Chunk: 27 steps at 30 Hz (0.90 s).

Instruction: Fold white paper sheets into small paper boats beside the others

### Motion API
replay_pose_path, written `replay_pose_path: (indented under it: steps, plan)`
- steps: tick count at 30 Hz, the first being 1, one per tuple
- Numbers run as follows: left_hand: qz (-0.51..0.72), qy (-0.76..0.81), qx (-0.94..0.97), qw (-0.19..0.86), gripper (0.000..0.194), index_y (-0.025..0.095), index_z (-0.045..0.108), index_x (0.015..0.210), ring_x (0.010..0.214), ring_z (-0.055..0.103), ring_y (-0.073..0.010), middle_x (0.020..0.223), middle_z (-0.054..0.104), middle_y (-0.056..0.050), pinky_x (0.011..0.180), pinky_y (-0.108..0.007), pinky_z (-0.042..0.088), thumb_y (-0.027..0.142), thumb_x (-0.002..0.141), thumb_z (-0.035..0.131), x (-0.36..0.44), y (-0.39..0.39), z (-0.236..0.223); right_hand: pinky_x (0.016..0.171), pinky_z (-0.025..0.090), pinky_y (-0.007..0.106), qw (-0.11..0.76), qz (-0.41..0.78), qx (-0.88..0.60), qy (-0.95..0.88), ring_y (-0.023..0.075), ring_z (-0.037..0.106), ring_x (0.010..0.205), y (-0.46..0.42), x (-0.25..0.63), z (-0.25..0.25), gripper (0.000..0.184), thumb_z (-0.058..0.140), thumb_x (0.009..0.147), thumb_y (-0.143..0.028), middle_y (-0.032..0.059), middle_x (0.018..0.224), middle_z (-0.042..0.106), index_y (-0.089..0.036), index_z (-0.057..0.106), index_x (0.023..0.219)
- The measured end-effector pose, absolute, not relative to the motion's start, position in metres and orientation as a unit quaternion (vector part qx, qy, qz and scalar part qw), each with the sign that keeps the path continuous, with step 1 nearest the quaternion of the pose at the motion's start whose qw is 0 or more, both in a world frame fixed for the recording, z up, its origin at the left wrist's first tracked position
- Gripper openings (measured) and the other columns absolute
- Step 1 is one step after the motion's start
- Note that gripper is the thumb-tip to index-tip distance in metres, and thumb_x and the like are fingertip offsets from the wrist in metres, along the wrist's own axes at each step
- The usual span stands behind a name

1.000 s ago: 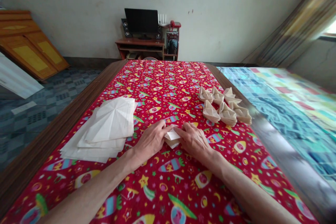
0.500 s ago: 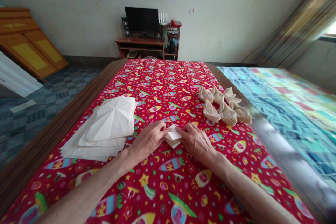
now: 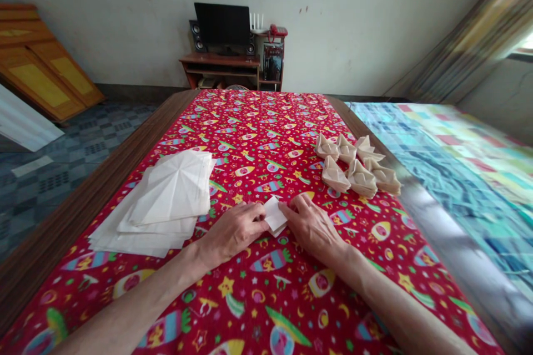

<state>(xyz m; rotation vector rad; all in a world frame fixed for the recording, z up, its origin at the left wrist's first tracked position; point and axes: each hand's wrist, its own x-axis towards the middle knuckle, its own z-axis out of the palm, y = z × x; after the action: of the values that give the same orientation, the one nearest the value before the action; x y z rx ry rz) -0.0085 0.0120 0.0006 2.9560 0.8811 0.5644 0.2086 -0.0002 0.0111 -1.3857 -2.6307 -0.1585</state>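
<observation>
A small folded piece of white paper (image 3: 275, 216) lies on the red patterned cloth, between my two hands. My left hand (image 3: 241, 226) pinches its left edge with thumb and forefinger. On the other side, the fingers of my right hand (image 3: 308, 222) are closed on the right edge. Left of my hands lies a loose stack of creased white paper sheets (image 3: 172, 191), the top one marked with folds spreading from its middle. Several folded paper shapes (image 3: 361, 178) with pointed corners, some nested in thick stacks, stand in two rows to the right.
The red cloth (image 3: 266, 288) covers most of a brown wooden table (image 3: 54, 216). Along its right side is a bed (image 3: 433, 161) with a blue patterned cover. Beyond the far end stand a desk (image 3: 225, 59) and a black monitor (image 3: 222, 25). A wooden cabinet (image 3: 37, 66) is at left.
My left hand has moved slightly down and left. A flap of the folded paper now lies flatter, showing a larger white face. The view has tilted down slightly.
</observation>
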Motion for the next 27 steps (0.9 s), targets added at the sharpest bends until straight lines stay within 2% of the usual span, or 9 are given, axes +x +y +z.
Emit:
replay_pose_path:
  steps: [4,6,9,13,21,27]
  plan:
    - [0.225,0.315,0.922,-0.012,0.015,0.021,0.065,0.092,0.084,0.054,-0.0159,0.089,0.059,-0.002,0.075,-0.030,0.045,0.021,0.092,0.050,-0.012,0.011,0.001,0.061,0.039,0.028,0.090,-0.077,-0.454,-0.883,0.0187,0.046,0.076,-0.002,0.209,0.011,0.022,0.045,0.091,-0.017,0.0085,0.088,0.053,-0.016,0.059,0.108]
    - [0.255,0.339,0.905,-0.004,0.014,0.020,0.065,0.096,0.087,0.054,-0.0168,0.091,0.060,-0.003,0.077,-0.031,0.046,0.022,0.091,0.052,-0.012,0.011,0.000,0.068,0.042,0.032,0.111,-0.107,-0.432,-0.889,0.0211,0.047,0.082,-0.003,0.209,0.012,0.026,0.044,0.091,-0.014,0.0111,0.092,0.054,-0.014,0.057,0.113]
    - [0.272,0.337,0.901,0.020,0.014,0.017,0.065,0.093,0.088,0.054,-0.0167,0.091,0.062,-0.003,0.078,-0.030,0.046,0.022,0.091,0.052,-0.012,0.011,-0.001,0.078,0.043,0.038,0.162,-0.131,-0.366,-0.907,0.0235,0.048,0.091,-0.006,0.211,0.012,0.028,0.042,0.091,-0.012,0.0137,0.100,0.056,-0.012,0.057,0.115]
    - [0.273,0.325,0.905,0.041,0.014,0.017,0.064,0.093,0.088,0.055,-0.0165,0.088,0.062,-0.003,0.078,-0.030,0.047,0.020,0.091,0.051,-0.012,0.012,-0.004,0.070,0.043,0.032,0.218,-0.080,-0.322,-0.918,0.0182,0.050,0.081,-0.007,0.217,0.007,0.022,0.042,0.093,-0.015,0.0084,0.090,0.060,-0.015,0.062,0.102]
    - [0.311,0.379,0.855,0.168,0.007,0.016,0.061,0.081,0.079,0.057,-0.0128,0.082,0.059,-0.002,0.072,-0.023,0.046,0.016,0.087,0.057,-0.011,0.020,-0.012,0.067,0.041,0.022,0.268,0.152,-0.438,-0.844,0.0124,0.054,0.076,-0.003,0.215,0.001,0.018,0.046,0.093,-0.021,0.0031,0.086,0.061,-0.019,0.063,0.088]
    - [0.233,0.470,0.843,0.124,0.015,0.017,0.056,0.078,0.079,0.055,-0.0155,0.082,0.055,-0.002,0.072,-0.027,0.044,0.022,0.091,0.051,-0.001,0.017,-0.006,0.061,0.036,0.022,0.250,0.134,-0.514,-0.809,0.0119,0.053,0.067,-0.004,0.207,0.003,0.017,0.047,0.092,-0.026,0.0014,0.077,0.058,-0.018,0.060,0.084]
